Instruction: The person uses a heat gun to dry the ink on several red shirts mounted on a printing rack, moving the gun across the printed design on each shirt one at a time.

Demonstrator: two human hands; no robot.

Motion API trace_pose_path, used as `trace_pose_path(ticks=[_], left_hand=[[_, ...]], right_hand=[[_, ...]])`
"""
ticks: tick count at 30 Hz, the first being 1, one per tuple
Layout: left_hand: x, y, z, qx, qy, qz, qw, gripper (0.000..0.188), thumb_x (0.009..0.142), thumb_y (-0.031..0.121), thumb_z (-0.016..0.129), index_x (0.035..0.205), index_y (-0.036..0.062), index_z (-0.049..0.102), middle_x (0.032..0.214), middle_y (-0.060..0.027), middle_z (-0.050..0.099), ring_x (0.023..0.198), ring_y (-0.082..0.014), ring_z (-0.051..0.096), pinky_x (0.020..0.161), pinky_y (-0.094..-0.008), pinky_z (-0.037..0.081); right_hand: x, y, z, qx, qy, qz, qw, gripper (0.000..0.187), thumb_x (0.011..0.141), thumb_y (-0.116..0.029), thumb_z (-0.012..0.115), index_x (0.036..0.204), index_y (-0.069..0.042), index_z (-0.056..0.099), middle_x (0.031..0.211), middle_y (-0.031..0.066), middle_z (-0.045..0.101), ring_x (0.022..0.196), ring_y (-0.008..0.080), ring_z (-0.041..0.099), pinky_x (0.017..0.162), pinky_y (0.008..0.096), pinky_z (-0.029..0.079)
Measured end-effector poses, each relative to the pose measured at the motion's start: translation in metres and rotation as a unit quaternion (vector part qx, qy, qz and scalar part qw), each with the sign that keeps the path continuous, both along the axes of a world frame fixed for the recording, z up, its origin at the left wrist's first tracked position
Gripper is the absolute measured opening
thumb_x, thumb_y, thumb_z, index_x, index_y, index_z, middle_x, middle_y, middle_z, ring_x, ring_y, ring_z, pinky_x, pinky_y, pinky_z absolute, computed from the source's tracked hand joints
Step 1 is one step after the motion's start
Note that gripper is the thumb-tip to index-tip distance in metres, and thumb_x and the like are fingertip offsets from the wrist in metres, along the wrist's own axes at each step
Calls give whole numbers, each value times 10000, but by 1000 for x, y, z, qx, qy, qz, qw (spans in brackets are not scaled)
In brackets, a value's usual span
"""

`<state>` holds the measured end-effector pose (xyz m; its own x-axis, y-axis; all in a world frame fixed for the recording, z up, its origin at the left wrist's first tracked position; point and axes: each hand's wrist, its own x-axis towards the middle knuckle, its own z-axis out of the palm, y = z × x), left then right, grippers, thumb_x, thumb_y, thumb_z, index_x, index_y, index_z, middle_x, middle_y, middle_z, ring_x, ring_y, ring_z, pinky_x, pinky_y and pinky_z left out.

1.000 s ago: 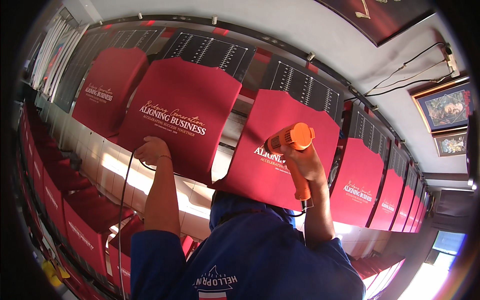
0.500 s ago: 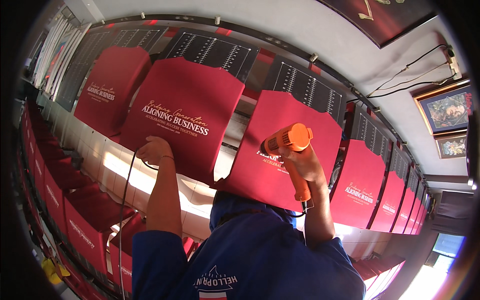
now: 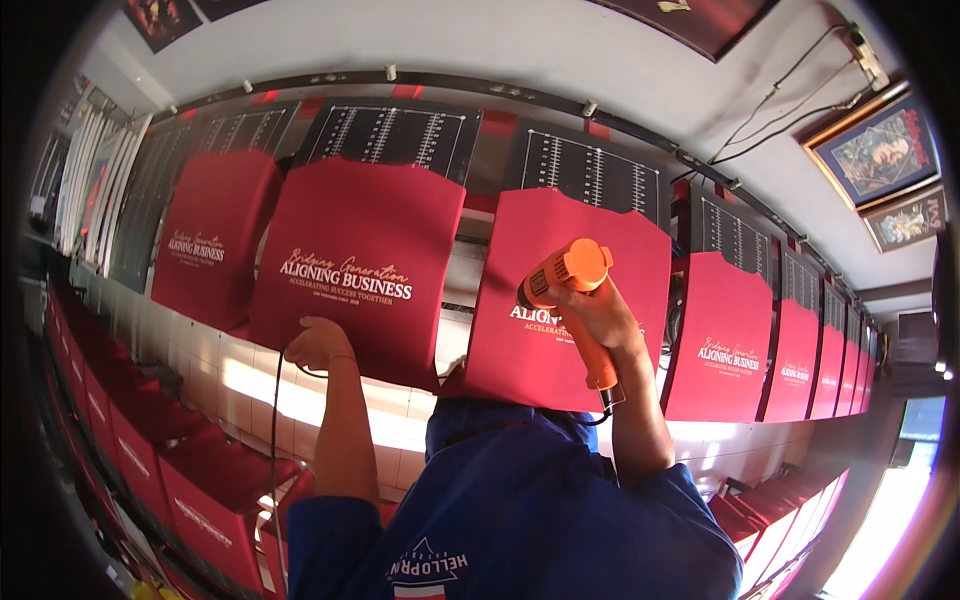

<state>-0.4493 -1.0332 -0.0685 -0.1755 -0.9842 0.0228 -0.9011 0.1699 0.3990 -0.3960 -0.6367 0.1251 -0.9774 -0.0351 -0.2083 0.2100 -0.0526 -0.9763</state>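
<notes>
My right hand [image 3: 612,322] is wrapped round an orange heat gun [image 3: 585,265], holding it over the red shirt [image 3: 570,230] in front of me. The gun's dark nozzle points left and hides part of the white and gold print. From its handle a black cord [image 3: 275,430] trails behind my body and shows again at my left hand [image 3: 322,344]. That hand has its fingers curled round the cord, close to the lower edge of the neighbouring red shirt [image 3: 370,230]. Both shirts lie on black boards [image 3: 590,165] marked with white rulers.
More printed red shirts [image 3: 735,350] on boards run off to the right, with another [image 3: 215,240] at the left. Behind me, at lower left, stands a second row [image 3: 210,490]. A dark rail [image 3: 500,95] runs along the far side, below framed pictures [image 3: 880,150] on the wall.
The whole view has tilted and shifted a little, so the shirts and wall sit differently in it. Both hands keep their holds; the heat gun stays over the same shirt.
</notes>
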Motion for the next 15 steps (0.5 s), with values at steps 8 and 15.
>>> trace_pose_path(ticks=[8,15], left_hand=[[21,-12,-9,95,155,-56,982,723,961,342,557,1261,-257,286,1240,-366,439,1123,-489,568,898,-505,553],[40,-31,-37,83,274,-130,949,640,944,220,585,1291,-192,239,1267,-352,371,1138,-461,541,903,-475,553]], right_hand=[[8,-6,-7,91,-26,-79,992,194,904,-61,698,1055,-61,576,925,-7,623,843,84,585,747,266,503],[15,-14,-2,49,-37,-98,993,228,901,-96,711,1079,-64,573,943,-3,629,836,81,600,734,257,514]])
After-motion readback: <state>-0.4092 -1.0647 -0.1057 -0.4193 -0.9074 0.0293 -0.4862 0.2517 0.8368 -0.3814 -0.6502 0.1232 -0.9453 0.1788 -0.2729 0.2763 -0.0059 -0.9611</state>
